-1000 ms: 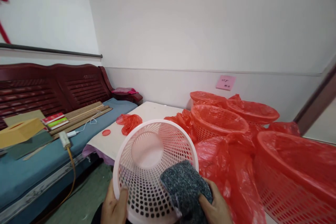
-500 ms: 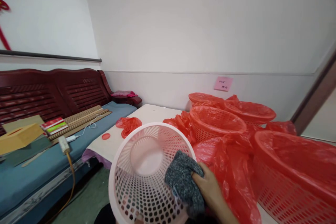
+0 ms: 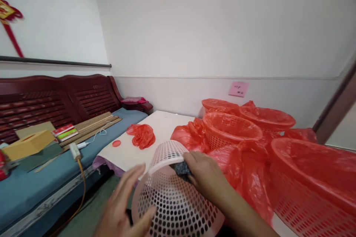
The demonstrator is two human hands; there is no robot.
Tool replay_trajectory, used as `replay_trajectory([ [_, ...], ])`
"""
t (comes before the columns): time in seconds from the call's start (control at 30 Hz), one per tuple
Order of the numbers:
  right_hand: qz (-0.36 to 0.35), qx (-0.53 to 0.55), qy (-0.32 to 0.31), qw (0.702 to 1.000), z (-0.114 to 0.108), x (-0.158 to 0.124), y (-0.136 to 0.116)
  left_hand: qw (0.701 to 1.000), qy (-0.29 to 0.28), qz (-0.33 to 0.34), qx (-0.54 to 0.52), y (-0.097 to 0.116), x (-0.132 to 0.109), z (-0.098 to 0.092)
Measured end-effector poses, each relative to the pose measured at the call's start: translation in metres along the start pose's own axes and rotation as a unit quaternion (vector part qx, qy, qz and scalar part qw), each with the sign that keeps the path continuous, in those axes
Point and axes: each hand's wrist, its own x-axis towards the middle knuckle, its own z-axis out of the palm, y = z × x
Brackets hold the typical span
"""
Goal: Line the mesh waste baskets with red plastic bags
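A pale, perforated plastic basket (image 3: 178, 200) lies tilted in front of me, its mouth turned toward my body and its rim arching across the top. My right hand (image 3: 204, 172) is closed on a dark grey speckled cloth (image 3: 182, 169) and presses it at the upper rim. To the left of the basket is my left hand (image 3: 125, 203), slightly blurred, with fingers spread and nothing in them. Its fingertips are close to the rim; whether they touch it I cannot tell.
Several red baskets (image 3: 232, 126) with red plastic bags stand on the right of the white table (image 3: 164, 118). A crumpled red bag (image 3: 143, 136) and a red disc (image 3: 116, 143) lie farther left. Beside the table is a wooden sofa (image 3: 94, 96) bearing a yellow tissue box (image 3: 29, 145).
The basket has tipped, its mouth swinging down toward me. My right hand with the cloth has moved from inside the basket up to its rim. My left hand has come up into view, open.
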Motion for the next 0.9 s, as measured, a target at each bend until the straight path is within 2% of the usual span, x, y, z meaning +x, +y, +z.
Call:
replay_trajectory([
  [0.03,-0.024,-0.011,-0.004,1.000,0.002,0.001,-0.006,0.998,-0.029,0.041,0.042,0.001,0.018,-0.001],
  [0.1,-0.060,-0.018,-0.001,0.998,0.007,0.004,-0.016,0.987,-0.121,0.095,0.052,-0.002,0.047,0.003],
  [0.17,-0.085,-0.014,0.011,0.996,0.014,0.007,-0.021,0.974,-0.193,0.117,0.023,-0.013,0.064,0.013],
  [0.2,-0.094,-0.012,0.024,0.995,0.018,0.009,-0.022,0.971,-0.206,0.119,0.007,-0.019,0.067,0.018],
  [0.27,-0.109,-0.018,0.082,0.991,0.027,0.011,-0.021,0.974,-0.194,0.113,-0.017,-0.030,0.068,0.026],
  [0.37,-0.110,-0.020,0.229,0.967,0.040,0.009,-0.013,0.988,-0.129,0.065,-0.056,-0.035,0.062,0.030],
  [0.43,-0.062,0.037,0.297,0.952,0.049,0.003,-0.008,0.993,-0.080,0.008,-0.092,-0.033,0.057,0.029],
  [0.47,-0.019,0.090,0.305,0.948,0.054,0.000,-0.007,0.992,-0.058,-0.025,-0.112,-0.032,0.055,0.029],
  [0.53,0.097,0.226,0.276,0.929,0.067,-0.004,-0.011,0.986,-0.027,-0.081,-0.143,-0.031,0.048,0.031],
  [0.6,0.214,0.358,0.220,0.882,0.083,-0.006,-0.026,0.981,-0.007,-0.111,-0.156,-0.031,0.038,0.038],
  [0.67,0.265,0.465,0.164,0.829,0.100,-0.008,-0.049,0.980,0.011,-0.123,-0.154,-0.032,0.028,0.046],
  [0.7,0.252,0.509,0.138,0.812,0.108,-0.009,-0.063,0.980,0.017,-0.127,-0.154,-0.032,0.023,0.050],
  [0.73,0.212,0.536,0.106,0.810,0.115,-0.012,-0.077,0.979,0.025,-0.134,-0.154,-0.032,0.018,0.053],
  [0.77,0.160,0.541,0.083,0.821,0.120,-0.015,-0.089,0.978,0.032,-0.141,-0.152,-0.032,0.014,0.055],
  [0.83,0.085,0.504,0.051,0.858,0.127,-0.025,-0.106,0.978,0.045,-0.150,-0.139,-0.035,0.007,0.057],
  [0.9,0.034,0.420,-0.019,0.907,0.131,-0.037,-0.108,0.979,0.063,-0.148,-0.123,-0.039,0.002,0.057],
])
